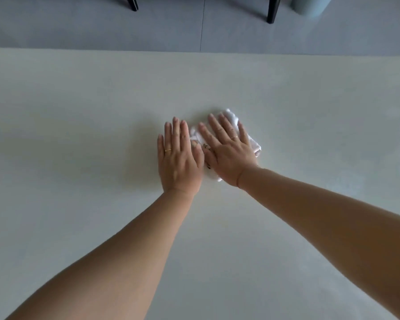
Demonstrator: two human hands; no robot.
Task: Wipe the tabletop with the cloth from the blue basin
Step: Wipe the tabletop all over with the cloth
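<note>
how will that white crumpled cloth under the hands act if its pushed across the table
The white crumpled cloth looks soft and floppy: its edges bunch and fold beside the flat right hand, so it would probably wrinkle rather than slide as one piece. The pale smooth tabletop looks slick, so it likely glides easily. The left hand lies flat, overlapping its edge.

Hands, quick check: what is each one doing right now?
Left hand: open, flat, its inner edge on the white cloth.
Right hand: open, flat, pressing the cloth onto the table; no grip.
</note>
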